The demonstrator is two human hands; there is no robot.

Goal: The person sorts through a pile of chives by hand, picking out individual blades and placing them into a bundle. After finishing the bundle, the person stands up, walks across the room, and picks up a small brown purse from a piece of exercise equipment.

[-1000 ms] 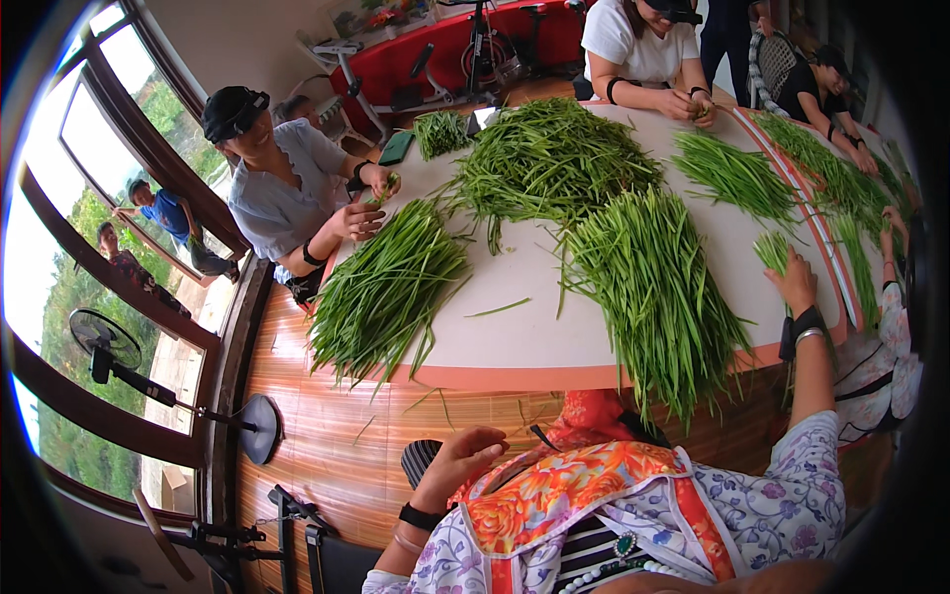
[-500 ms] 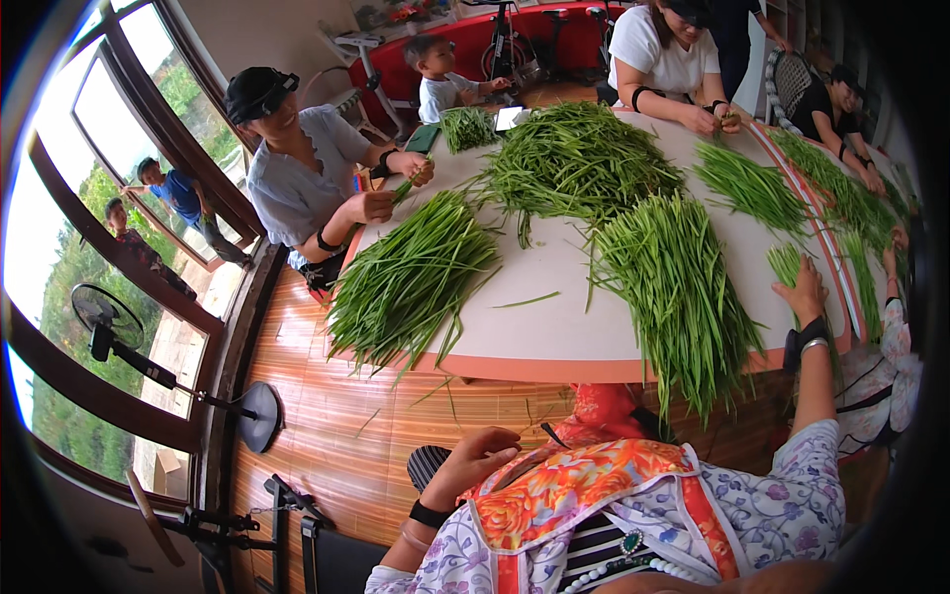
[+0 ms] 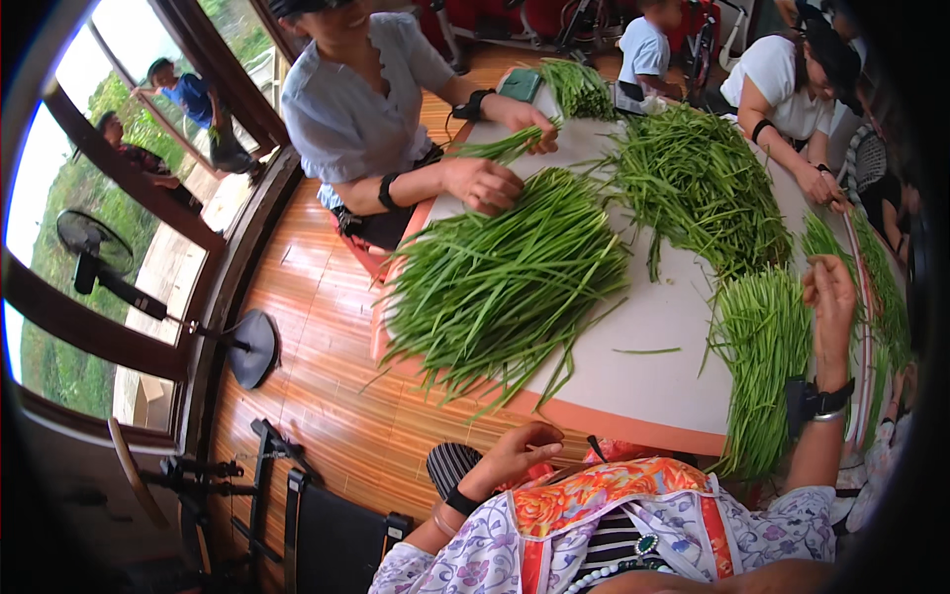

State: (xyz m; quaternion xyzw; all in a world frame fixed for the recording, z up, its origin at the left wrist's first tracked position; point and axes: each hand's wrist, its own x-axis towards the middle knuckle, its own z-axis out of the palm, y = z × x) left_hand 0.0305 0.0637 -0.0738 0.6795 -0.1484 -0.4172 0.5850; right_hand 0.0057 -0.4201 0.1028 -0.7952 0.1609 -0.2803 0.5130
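A round white table [image 3: 643, 327] with an orange rim stands on a floor [image 3: 317, 376] of glossy wooden boards. Dark-framed windows [image 3: 119, 228] run along the left wall, with greenery and two people outside. A black fan [image 3: 94, 252] on a round base stands by the glass, and a dark folded stand lies on the boards lower down.

I count five heaps of long green stalks on the table: a big fanned pile [image 3: 505, 277] on the near left, a wide one [image 3: 703, 188] in the middle, a small one [image 3: 579, 87] at the far edge, a near pile [image 3: 767, 346] hanging over the rim, and a strip [image 3: 881, 287] along the right edge. One loose stalk [image 3: 645, 350] lies alone on the white top. Two adults sit at the table's far side sorting stalks, and a child stands beyond.

The right hand [image 3: 829, 292] is raised just above the near pile, fingers bent loosely upward; whether it pinches a stalk, I cannot tell. The left hand [image 3: 520, 452] rests low at the lap below the rim, fingers curled in, gripping nothing I can make out. The near pile's stalks are thin, straight and bright green, lying roughly parallel.
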